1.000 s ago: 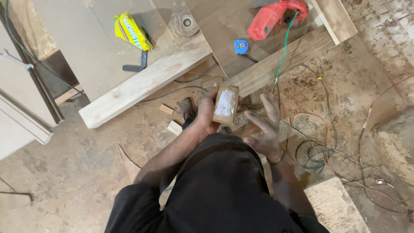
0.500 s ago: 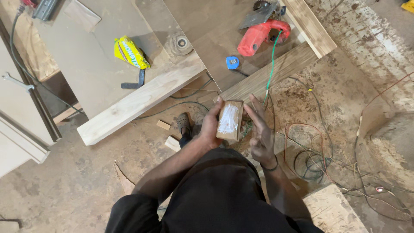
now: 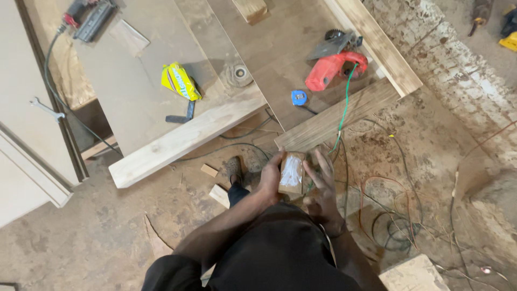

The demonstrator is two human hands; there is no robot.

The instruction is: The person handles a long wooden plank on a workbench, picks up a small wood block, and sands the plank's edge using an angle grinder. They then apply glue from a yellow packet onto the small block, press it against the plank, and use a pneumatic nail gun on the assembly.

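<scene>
Head view: I see the right hand (image 3: 322,186) has closed in flat against the small wooden block (image 3: 292,173), the left hand (image 3: 269,180) gripping its other side, centre frame.

Dusty dirt floor (image 3: 107,242), littered with tangled cables (image 3: 398,215) and small wood offcuts (image 3: 210,171). Large plywood sheets (image 3: 140,91) and long planks (image 3: 186,137) lie flat across it. Rough masonry wall (image 3: 458,64) at upper right. Pale panel (image 3: 21,134) at left. Even, diffuse light.
</scene>
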